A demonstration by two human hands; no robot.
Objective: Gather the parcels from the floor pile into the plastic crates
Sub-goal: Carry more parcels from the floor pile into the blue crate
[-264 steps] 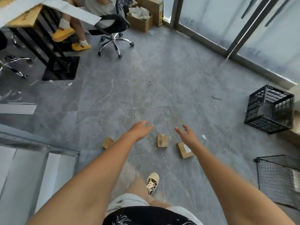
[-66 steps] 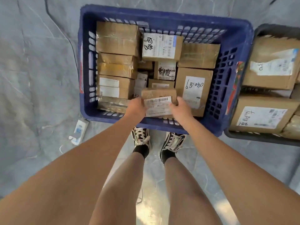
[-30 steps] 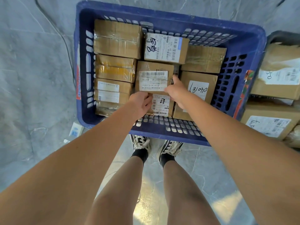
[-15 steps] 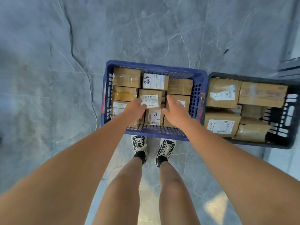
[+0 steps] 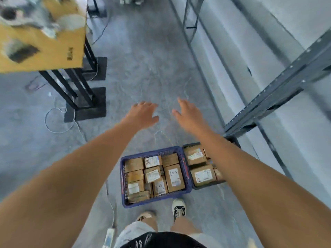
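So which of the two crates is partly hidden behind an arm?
The black crate, on the right: the right forearm crosses its far corner. The blue crate beside it shows whole.

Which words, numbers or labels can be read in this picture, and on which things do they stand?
None reads surely.
Handwriting on the tall parcel label in the blue crate: dark strokes, too blurred to read.
Printed labels on the other parcels there: too small.
Labels on the parcels in the black crate: blurred.
Dark print on the yellow table edge: blurred.
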